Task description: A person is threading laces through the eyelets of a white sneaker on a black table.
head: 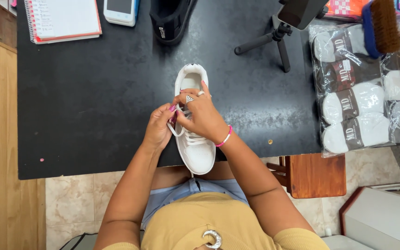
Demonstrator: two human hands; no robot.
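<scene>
A white sneaker (199, 152) lies on the black table (89, 106), toe toward me and heel opening pointing away. My left hand (157, 127) pinches a white lace (178, 130) at the shoe's left side. My right hand (201, 115), with rings and a pink bead bracelet, rests over the tongue and grips the laces near the top eyelets. Both hands meet above the middle of the shoe and hide most of the lacing.
A black shoe (170, 21), a phone-like device (121, 10) and a spiral notebook (63, 18) lie at the far edge. A small tripod (278, 39) stands at right. Bagged socks (357, 92) and a brush (383, 25) fill the right side. A wooden stool (313, 173) sits below.
</scene>
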